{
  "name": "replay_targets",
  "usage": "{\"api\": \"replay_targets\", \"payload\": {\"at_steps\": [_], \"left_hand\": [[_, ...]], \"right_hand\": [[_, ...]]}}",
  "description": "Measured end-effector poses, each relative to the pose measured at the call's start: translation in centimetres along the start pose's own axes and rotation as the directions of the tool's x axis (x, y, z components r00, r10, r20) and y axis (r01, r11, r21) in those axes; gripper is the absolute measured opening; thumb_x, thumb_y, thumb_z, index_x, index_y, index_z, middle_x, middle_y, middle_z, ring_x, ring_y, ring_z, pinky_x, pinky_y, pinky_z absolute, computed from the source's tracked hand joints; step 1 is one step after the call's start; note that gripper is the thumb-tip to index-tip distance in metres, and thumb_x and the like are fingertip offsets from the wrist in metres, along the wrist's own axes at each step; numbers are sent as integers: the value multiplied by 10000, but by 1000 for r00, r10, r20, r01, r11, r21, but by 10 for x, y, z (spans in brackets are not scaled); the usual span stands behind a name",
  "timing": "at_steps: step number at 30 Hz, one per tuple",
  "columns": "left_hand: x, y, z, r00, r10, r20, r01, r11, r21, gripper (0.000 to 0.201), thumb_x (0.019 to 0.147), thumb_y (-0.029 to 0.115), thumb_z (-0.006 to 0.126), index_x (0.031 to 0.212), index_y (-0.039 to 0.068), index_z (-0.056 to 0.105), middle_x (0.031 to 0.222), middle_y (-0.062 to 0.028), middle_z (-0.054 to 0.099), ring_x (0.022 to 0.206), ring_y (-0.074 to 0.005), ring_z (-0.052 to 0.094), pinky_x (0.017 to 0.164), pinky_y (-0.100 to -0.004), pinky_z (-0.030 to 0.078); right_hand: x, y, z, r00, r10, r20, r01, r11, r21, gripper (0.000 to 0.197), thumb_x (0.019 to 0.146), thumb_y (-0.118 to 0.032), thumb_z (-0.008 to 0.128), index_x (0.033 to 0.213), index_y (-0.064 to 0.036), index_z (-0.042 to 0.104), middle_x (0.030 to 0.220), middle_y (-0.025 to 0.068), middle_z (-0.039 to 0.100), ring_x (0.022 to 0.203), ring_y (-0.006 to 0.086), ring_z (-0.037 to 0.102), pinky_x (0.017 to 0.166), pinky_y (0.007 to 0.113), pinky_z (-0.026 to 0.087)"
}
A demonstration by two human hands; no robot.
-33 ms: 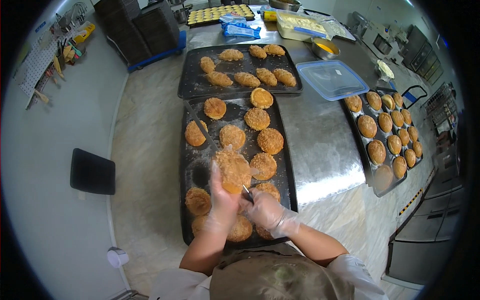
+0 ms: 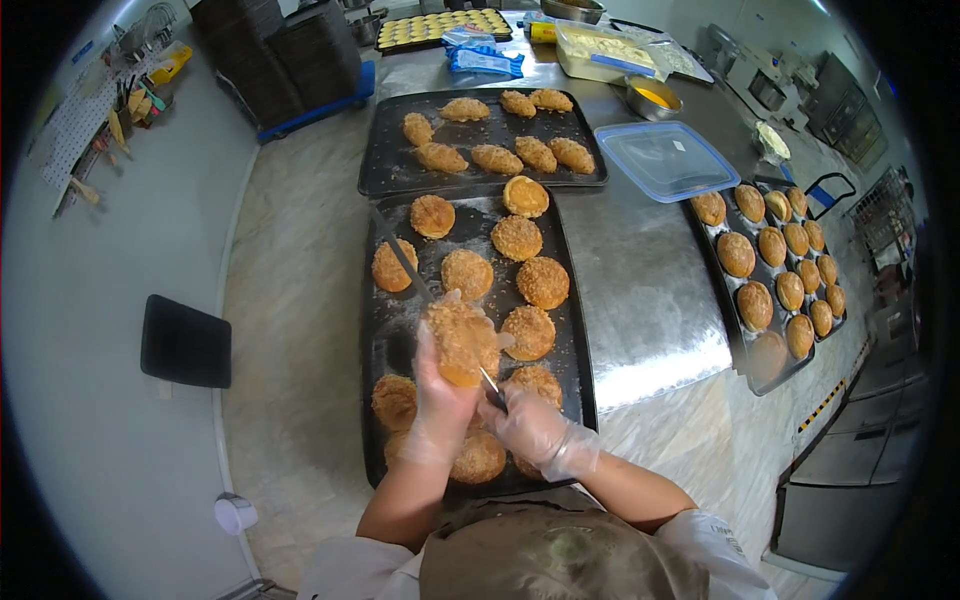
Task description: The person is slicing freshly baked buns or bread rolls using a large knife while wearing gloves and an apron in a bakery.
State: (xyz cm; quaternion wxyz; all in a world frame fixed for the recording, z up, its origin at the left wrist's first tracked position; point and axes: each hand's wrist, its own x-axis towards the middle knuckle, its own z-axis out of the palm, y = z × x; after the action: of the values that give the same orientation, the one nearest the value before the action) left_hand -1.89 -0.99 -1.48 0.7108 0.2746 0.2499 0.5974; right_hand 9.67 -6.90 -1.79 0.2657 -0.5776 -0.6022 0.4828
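Note:
My left hand (image 2: 440, 400), in a clear plastic glove, is closed around a round crumb-topped bun (image 2: 460, 343), held above a dark baking tray (image 2: 384, 335). My gloved right hand (image 2: 532, 428) grips the dark handle of a long knife (image 2: 402, 258). Its blade runs across the bun, showing beside my right hand and sticking out beyond the bun's far left side. The bun hides the middle of the blade, so how deep it sits cannot be seen. Several similar buns (image 2: 543, 283) lie on the tray around my hands, some partly covered by them.
Beyond is another tray with crumb-topped elongated pastries (image 2: 497, 159). To the right lie a clear lid with a blue rim (image 2: 668, 160) and a tray of smooth brown buns (image 2: 735, 254). A metal bowl (image 2: 655, 98) and a tub of pale filling (image 2: 606, 52) stand farther back.
The bun and my left hand have shifted slightly left. A little more of the blade shows between the bun and my right hand.

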Motion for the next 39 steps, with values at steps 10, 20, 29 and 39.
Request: {"api": "replay_targets", "payload": {"at_steps": [10,20,29,39], "left_hand": [[48,40,-158,897,-236,-374,270,962,41,388,918,306,491,1154,0,531,1153,-117,570,1110,-241,520,992,-342,383],[64,33,-108,929,141,-341,241,468,850,330,878,252,546,1065,-12,612,1061,-148,629,997,-217,579,877,-319,430],[103,-8,-95,735,-553,-392,659,450,603,414,825,234,637,1166,21,537,1058,-129,624,1005,-236,588,825,-337,480],[39,-34,-52,764,-645,-9,294,336,895,1150,604,366,826,1435,24,109,1470,-186,202,1377,-278,164,1121,-345,176]], "right_hand": [[-68,19,-38,876,385,290,-478,777,411,226,921,-191,535,988,13,466,569,17,493,433,101,477,374,248,402],[-79,39,-55,919,360,162,-386,733,560,276,930,-193,514,1083,25,442,568,21,492,405,93,461,368,235,394],[-92,41,-63,921,379,86,-357,737,574,256,923,-225,541,1022,-4,459,565,8,480,417,87,453,393,233,394],[-107,49,-68,892,450,-31,-320,680,660,236,909,-212,563,960,1,474,578,18,492,409,94,464,369,236,394]]}}
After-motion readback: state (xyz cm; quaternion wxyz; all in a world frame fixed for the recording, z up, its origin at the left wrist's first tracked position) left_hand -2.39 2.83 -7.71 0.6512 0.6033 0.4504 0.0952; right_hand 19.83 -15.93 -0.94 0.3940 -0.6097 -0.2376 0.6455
